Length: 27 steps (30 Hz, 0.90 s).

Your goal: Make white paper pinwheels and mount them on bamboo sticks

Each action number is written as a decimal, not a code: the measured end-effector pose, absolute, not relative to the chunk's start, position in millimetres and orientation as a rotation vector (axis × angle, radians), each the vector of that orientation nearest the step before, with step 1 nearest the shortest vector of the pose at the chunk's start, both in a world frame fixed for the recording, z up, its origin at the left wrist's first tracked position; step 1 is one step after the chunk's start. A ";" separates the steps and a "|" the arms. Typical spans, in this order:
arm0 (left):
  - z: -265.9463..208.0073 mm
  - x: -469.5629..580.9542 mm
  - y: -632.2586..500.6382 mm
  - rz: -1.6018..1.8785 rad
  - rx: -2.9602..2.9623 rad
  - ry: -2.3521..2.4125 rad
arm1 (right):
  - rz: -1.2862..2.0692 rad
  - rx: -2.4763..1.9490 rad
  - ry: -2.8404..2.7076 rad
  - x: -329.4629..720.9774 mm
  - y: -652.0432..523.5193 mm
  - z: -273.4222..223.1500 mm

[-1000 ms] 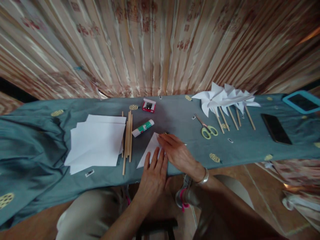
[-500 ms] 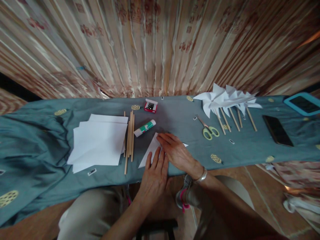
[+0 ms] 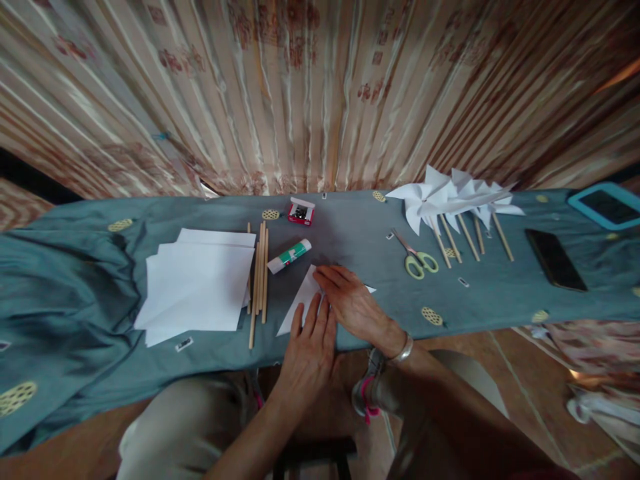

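Observation:
A white sheet of paper folded into a triangle [image 3: 301,297] lies flat near the table's front edge. My left hand [image 3: 311,343] rests on its lower part, fingers stretched out. Across the upper part lies my right hand [image 3: 353,300], palm down with the fingers extended, a silver bangle on its wrist. Both hands press on the paper and hide most of its middle; a small tip shows to the right. Just beyond the paper is a green and white glue stick [image 3: 290,256]. Scissors with green handles [image 3: 420,263] lie to the right.
White paper sheets [image 3: 200,287] and several wooden sticks [image 3: 259,273] lie on the left. A small open red box [image 3: 301,212] sits at the back. Paper pinwheels on sticks [image 3: 445,197], a phone [image 3: 555,260] and a blue-framed tablet [image 3: 607,205] are on the right. A curtain [image 3: 300,100] hangs behind.

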State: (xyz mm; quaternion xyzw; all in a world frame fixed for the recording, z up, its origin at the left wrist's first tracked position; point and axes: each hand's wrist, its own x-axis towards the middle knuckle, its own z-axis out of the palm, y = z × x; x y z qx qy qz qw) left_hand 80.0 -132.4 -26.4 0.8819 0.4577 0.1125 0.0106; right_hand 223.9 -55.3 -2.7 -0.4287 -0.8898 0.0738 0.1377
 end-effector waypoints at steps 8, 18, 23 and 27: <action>-25.3 79.9 -131.4 0.333 2.732 1.416 | 0.246 -1.261 -2.580 221.4 -53.1 0.4; -24.0 69.9 -134.4 0.475 2.641 1.365 | 0.219 -1.284 -2.580 219.6 -53.8 3.9; -20.3 64.2 -139.0 0.504 2.592 1.408 | 0.239 -1.268 -2.557 221.5 -56.0 3.4; -18.3 58.7 -143.6 0.500 2.609 1.450 | 0.263 -1.242 -2.536 225.2 -58.2 -0.3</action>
